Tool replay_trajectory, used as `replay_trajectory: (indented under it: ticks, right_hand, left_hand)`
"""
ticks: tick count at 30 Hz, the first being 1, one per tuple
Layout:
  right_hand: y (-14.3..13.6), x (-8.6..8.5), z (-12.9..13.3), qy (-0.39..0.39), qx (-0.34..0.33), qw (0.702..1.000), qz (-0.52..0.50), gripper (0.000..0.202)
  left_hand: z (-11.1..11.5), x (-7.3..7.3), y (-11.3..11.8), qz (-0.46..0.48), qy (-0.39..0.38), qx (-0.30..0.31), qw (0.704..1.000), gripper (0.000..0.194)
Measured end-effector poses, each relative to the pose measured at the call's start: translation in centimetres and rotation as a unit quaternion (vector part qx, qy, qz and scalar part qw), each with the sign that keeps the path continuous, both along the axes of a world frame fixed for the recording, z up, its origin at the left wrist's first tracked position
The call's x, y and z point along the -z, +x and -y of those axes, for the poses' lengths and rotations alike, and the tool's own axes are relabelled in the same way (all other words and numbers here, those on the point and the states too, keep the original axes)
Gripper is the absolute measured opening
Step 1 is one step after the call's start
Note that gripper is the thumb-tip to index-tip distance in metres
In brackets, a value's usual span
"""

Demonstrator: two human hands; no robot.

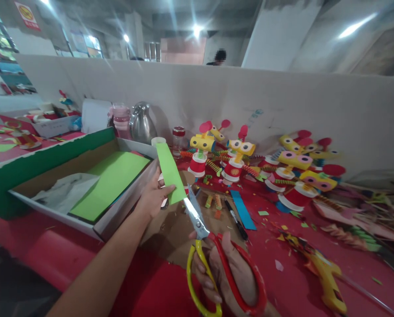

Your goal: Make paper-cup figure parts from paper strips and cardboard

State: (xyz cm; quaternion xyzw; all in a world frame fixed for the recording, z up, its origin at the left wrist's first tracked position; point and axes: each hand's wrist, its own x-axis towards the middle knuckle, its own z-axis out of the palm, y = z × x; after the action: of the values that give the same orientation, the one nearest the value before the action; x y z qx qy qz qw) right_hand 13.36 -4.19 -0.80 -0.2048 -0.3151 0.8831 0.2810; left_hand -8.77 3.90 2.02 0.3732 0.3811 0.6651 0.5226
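Note:
My left hand [154, 196] pinches a strip of bright green paper [171, 171] near its lower end, holding it above the table. In my right hand [238, 268] is a pair of scissors [200, 229] with one red and one yellow handle, my fingers through the loops. The scissor blades are parted and reach the lower right end of the green strip. A piece of brown cardboard [165, 235] lies beneath. On it are small folded paper springs [213, 201], and a black pen [235, 219] and a blue paper strip [244, 210] lie to the right.
At left stands a box [101, 226] with green paper sheets inside. Several paper-cup figures [234, 163] line the back wall, near a steel jug [143, 123] and glass jar [178, 140]. A yellow glue gun [329, 281] lies at right. A person [219, 57] is behind the partition.

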Motion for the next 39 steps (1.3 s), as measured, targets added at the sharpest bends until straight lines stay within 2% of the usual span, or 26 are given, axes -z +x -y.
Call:
replay_trajectory:
  ticks: [5,13,20,24,28,31,34,36,39]
  right_hand:
    - [0.4,-0.3,0.0,0.002,0.003,1.000,0.008,0.061]
    - [-0.1,0.1,-0.2,0.013,0.023,0.999,0.019,0.061]
    - [0.4,-0.7,0.1,0.022,0.030,0.999,0.018,0.056]
    - [0.3,-0.6,0.0,0.020,0.028,0.999,0.023,0.058]
    - [0.0,-0.2,-0.1,0.014,0.032,0.999,0.026,0.059]
    - [-0.2,-0.1,0.0,0.009,0.034,0.999,0.029,0.055]
    - [-0.2,0.0,-0.1,0.006,0.031,0.999,0.029,0.054]
    - [-0.1,-0.1,-0.2,0.008,0.023,0.999,0.024,0.053]
    - [0.1,-0.2,-0.4,0.012,0.022,0.999,0.021,0.041]
  left_hand:
    - [0.1,-0.3,-0.5,0.000,-0.006,0.004,1.000,0.094]
    - [1.0,-0.3,1.3,0.010,-0.012,0.058,0.998,0.095]
    - [1.0,-0.4,0.9,0.042,-0.003,0.061,0.997,0.087]
    - [1.1,-0.3,1.0,0.051,-0.007,0.073,0.996,0.075]
    - [1.1,-0.4,1.4,0.084,-0.043,0.108,0.990,0.048]
    - [0.7,-0.4,1.5,0.134,-0.089,0.080,0.984,0.030]
    - [0.3,-0.1,1.4,0.148,-0.094,0.047,0.983,0.026]
    - [0.2,0.2,1.4,0.140,-0.089,0.057,0.984,0.025]
    - [0.4,0.4,1.7,0.133,-0.088,0.069,0.985,0.021]
